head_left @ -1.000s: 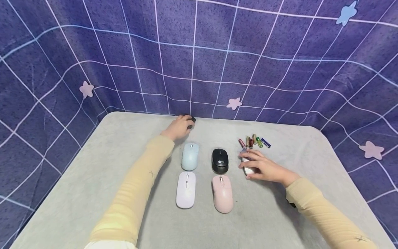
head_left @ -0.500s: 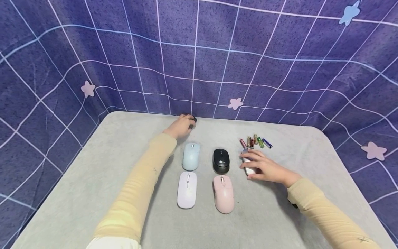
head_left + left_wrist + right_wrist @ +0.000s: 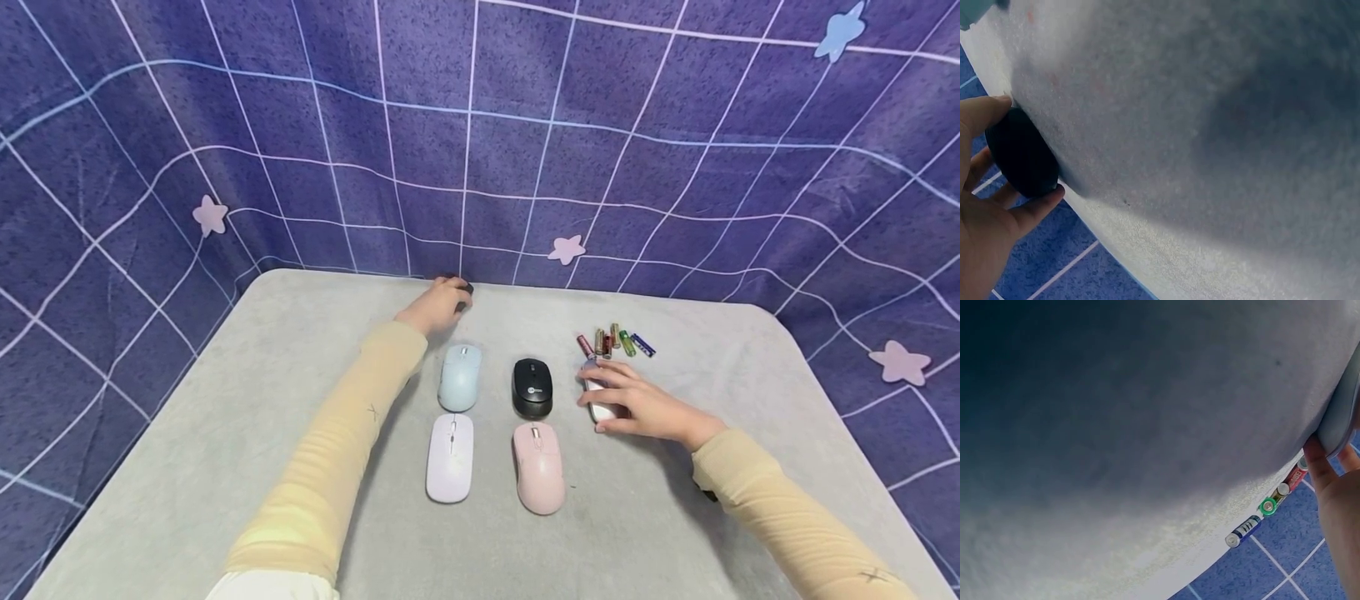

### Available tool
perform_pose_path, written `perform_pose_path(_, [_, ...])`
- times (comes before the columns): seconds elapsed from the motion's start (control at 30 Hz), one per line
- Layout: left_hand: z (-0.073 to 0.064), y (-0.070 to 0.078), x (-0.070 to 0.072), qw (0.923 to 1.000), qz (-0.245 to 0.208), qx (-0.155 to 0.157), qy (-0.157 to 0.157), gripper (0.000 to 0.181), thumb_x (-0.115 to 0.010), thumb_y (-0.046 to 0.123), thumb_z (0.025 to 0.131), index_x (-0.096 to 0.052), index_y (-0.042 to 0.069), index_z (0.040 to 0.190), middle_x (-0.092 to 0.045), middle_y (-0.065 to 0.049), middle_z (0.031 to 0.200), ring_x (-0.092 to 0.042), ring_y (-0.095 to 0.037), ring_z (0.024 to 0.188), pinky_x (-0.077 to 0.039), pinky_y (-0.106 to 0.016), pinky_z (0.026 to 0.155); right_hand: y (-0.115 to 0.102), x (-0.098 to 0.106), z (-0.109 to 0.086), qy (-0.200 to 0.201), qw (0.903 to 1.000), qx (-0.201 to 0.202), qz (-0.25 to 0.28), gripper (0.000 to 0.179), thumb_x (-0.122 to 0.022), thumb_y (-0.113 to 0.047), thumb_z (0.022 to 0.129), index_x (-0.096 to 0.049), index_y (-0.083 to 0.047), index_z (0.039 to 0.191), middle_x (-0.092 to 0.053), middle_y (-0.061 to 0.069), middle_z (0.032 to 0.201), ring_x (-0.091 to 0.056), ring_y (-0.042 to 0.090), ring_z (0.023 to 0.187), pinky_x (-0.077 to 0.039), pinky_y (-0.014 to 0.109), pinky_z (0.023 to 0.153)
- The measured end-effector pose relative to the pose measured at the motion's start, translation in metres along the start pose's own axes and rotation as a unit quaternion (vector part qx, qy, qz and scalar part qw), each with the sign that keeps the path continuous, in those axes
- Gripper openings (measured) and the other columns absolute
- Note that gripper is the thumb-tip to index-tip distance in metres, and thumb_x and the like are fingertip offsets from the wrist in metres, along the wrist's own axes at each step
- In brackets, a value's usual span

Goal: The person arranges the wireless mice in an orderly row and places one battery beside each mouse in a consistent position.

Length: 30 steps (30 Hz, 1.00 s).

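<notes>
At the far edge of the table, my left hand (image 3: 435,306) holds a small dark rounded object, probably a black mouse (image 3: 1021,153), between thumb and fingers. Most of it is covered by the hand in the head view. On the right side, my right hand (image 3: 637,407) grips a white and grey mouse (image 3: 602,412) from its sides, fingers lying over its top. That mouse rests on the table with its front end close to a red battery (image 3: 585,346). Its grey side (image 3: 1339,412) shows in the right wrist view.
Between the hands stand a light blue mouse (image 3: 460,377), a black mouse (image 3: 532,388), a lilac mouse (image 3: 450,458) and a pink mouse (image 3: 539,468). Several batteries, among them a green battery (image 3: 627,342) and a blue battery (image 3: 642,344), lie beyond the right hand. A purple curtain (image 3: 495,150) hangs behind the table.
</notes>
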<state>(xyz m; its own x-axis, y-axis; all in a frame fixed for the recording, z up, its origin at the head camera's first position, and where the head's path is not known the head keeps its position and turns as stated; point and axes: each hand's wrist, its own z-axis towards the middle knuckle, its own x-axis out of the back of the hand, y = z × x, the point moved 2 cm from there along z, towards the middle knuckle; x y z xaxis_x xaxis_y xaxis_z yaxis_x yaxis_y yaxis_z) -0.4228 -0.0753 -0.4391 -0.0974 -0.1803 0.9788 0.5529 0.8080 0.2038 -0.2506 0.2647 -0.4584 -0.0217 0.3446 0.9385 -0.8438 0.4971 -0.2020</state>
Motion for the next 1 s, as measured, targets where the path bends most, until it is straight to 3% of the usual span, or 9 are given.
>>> perform_pose_path(0.6, [-0.013, 0.01, 0.007, 0.9983, 0.036, -0.02, 0.041, 0.025, -0.063, 0.014, 0.088, -0.066, 0.013, 0.113, -0.044, -0.015, 0.14, -0.042, -0.038, 0.124, -0.036, -0.046, 0.106, -0.001, 0.0, 0.002, 0.001, 1.0, 0.0, -0.004, 0.043, -0.077, -0.029, 0.076, -0.064, -0.018, 0.116, -0.051, 0.015, 0.134, -0.037, 0.046, 0.126, -0.028, 0.063, 0.101])
perform_pose_path(0.83, [-0.023, 0.026, 0.014, 0.996, 0.066, -0.014, 0.058, 0.026, -0.062, 0.015, 0.089, -0.065, 0.013, 0.115, -0.043, -0.015, 0.141, -0.04, -0.04, 0.125, -0.042, -0.051, 0.1, -0.001, 0.001, 0.001, -0.004, 1.0, -0.006, 0.006, 0.043, -0.077, -0.028, 0.076, -0.065, -0.017, 0.115, -0.05, 0.017, 0.135, -0.035, 0.047, 0.127, -0.026, 0.065, 0.102])
perform_pose_path(1.0, [-0.033, 0.041, 0.021, 0.9932, 0.065, -0.033, 0.09, 0.023, -0.062, 0.013, 0.088, -0.066, 0.012, 0.111, -0.045, -0.015, 0.139, -0.042, -0.04, 0.124, -0.046, -0.053, 0.093, -0.002, 0.001, 0.001, 0.0, 1.0, -0.002, 0.007, 0.043, -0.077, -0.027, 0.075, -0.065, -0.016, 0.114, -0.051, 0.019, 0.134, -0.036, 0.048, 0.125, -0.027, 0.065, 0.101])
